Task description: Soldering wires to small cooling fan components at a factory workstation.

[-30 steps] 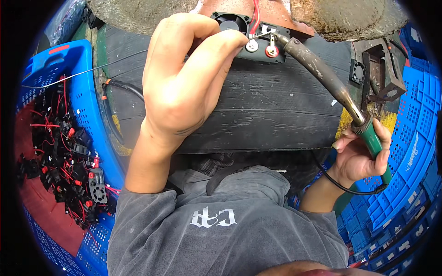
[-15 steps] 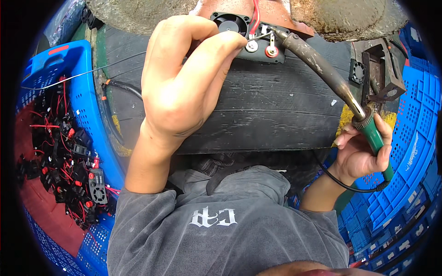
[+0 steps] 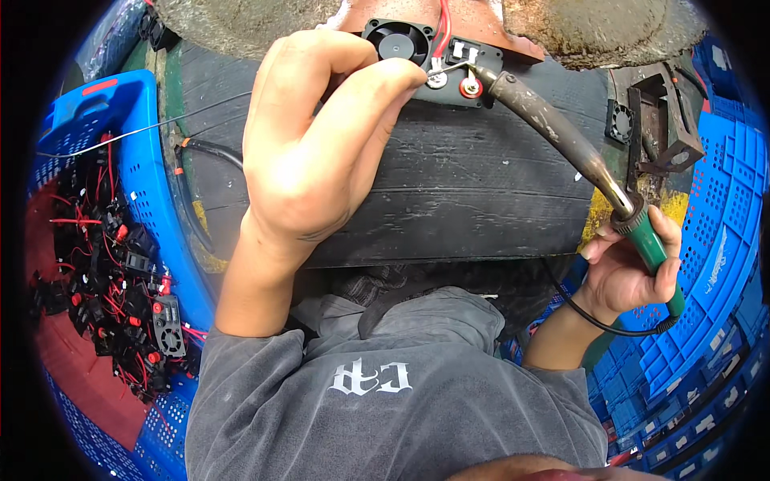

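My right hand grips the green handle of a soldering iron. The iron's tip lies at a metal tab by the red-ringed terminal on a black panel with a built-in fan. Thumb and forefinger of my left hand pinch a thin solder wire, whose end reaches the iron's tip. Behind that hand the wire trails off to the left. A second terminal sits beside the first, with red wires rising near it.
The panel rests against a brown block at the far side of a dark bench. On the left, a blue crate holds many wired black parts. A metal bracket and a small fan stand at right, near blue crates.
The iron's tip has moved slightly nearer to me, from the upper switch tabs down to the tab at the red-ringed terminal. The panel and my left hand have shifted slightly left.
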`<control>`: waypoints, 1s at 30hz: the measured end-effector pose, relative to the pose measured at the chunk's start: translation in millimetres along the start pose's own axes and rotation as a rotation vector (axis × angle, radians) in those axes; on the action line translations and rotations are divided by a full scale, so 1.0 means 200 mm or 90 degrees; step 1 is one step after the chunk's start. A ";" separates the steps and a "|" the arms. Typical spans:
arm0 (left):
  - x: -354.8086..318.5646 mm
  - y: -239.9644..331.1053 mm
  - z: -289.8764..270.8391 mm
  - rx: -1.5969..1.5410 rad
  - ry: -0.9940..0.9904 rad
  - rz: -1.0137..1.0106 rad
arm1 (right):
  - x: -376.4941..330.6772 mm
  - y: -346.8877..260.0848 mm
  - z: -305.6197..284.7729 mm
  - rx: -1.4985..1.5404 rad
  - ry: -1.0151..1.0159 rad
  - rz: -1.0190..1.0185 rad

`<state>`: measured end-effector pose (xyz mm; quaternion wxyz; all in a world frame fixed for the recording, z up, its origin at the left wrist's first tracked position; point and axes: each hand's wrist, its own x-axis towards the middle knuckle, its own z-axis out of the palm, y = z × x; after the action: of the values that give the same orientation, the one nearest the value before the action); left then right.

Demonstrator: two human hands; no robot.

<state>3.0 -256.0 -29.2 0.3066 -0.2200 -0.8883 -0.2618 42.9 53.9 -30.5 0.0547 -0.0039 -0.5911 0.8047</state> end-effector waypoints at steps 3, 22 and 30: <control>0.00 0.00 0.00 -0.005 -0.008 0.002 | -0.01 -0.02 0.01 -0.012 0.022 0.006; 0.00 0.00 0.00 -0.003 -0.006 -0.002 | 0.00 0.01 0.00 0.007 0.035 -0.002; 0.01 0.00 0.00 -0.012 -0.012 0.000 | -0.01 -0.01 -0.02 -0.021 -0.013 -0.013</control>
<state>2.8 -255.5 -28.0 0.2963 -0.2252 -0.8887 -0.2678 45.4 58.1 -30.5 0.0566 0.0092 -0.6049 0.7942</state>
